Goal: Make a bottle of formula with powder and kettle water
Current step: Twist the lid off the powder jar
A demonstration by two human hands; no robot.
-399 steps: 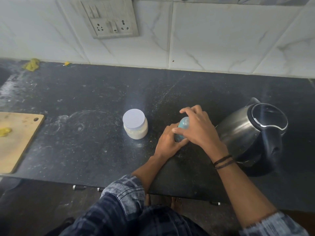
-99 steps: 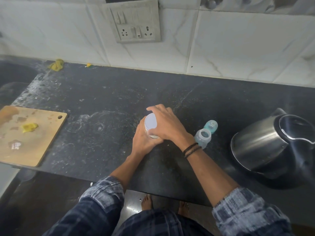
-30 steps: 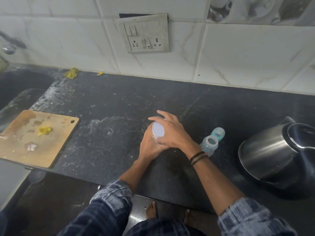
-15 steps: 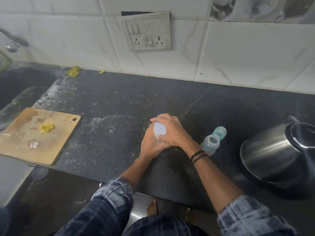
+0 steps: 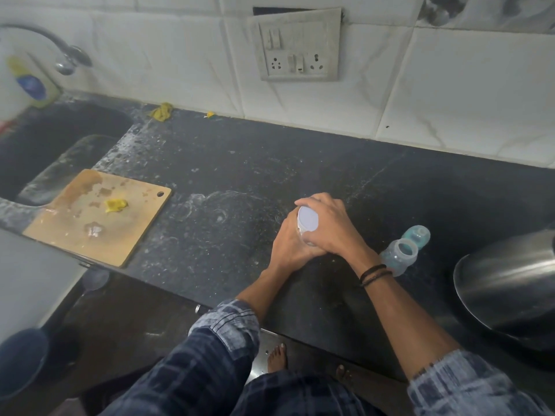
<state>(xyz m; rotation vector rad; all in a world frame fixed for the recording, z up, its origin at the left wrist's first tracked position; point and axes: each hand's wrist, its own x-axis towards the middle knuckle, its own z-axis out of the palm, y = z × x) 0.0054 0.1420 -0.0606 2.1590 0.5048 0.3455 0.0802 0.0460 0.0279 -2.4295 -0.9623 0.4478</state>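
Observation:
The powder jar with its white lid [image 5: 307, 220] is held at the middle of the black counter [image 5: 240, 175]. My left hand [image 5: 286, 246] wraps the jar's body from the left. My right hand [image 5: 329, 225] grips over the lid from the right; most of the jar is hidden. The open clear baby bottle [image 5: 401, 258] stands just right of my right wrist, with its teal cap [image 5: 417, 235] on the counter behind it. The steel kettle [image 5: 507, 283] sits at the right edge, partly cut off.
A wooden cutting board [image 5: 99, 217] with a yellow scrap lies at the counter's left front. Beyond it are a dark sink [image 5: 45, 145], a tap [image 5: 67, 60] and a soap bottle [image 5: 30, 85]. A socket panel [image 5: 297, 45] is on the tiled wall.
Both hands stay on the jar; the lid looks slightly more tilted toward the left than a second ago. The camera has shifted, showing more of the sink and less of the kettle.

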